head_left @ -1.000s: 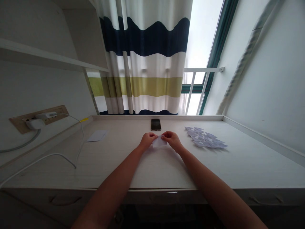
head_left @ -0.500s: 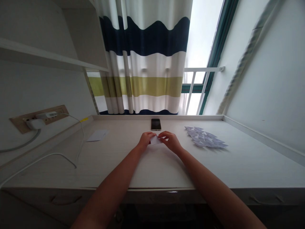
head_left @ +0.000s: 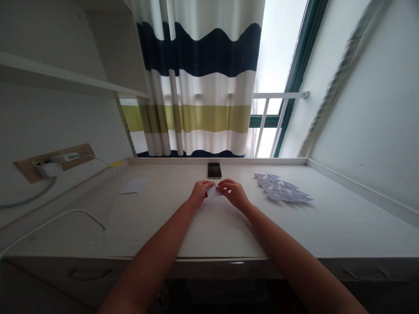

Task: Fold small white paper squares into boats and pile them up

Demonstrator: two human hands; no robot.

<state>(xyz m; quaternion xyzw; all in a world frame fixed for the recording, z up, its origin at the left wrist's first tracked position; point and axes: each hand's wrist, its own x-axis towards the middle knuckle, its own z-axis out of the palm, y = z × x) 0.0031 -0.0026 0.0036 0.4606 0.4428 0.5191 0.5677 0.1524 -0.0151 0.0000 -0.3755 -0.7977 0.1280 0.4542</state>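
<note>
Between my two hands is a small piece of white paper (head_left: 214, 192), partly folded, held just above the desk. My left hand (head_left: 199, 193) grips its left side between thumb and fingers. At the right side, my right hand (head_left: 234, 193) pinches the paper's upper edge with thumb and fingertips. My fingers hide part of the folds. Off to the right, several folded paper pieces (head_left: 283, 189) with pointed ends lie in a cluster. On the left lies a small stack of flat white paper (head_left: 134, 186).
A dark phone (head_left: 214, 170) lies just beyond my hands. White cables (head_left: 113, 192) run from the wall socket (head_left: 54, 162) down over the left of the desk (head_left: 222, 235). A raised ledge borders the desk's back, with a striped curtain (head_left: 212, 91) behind it.
Almost nothing differs. The fingers of my right hand have shifted very slightly on the paper; both hands stay in place.
</note>
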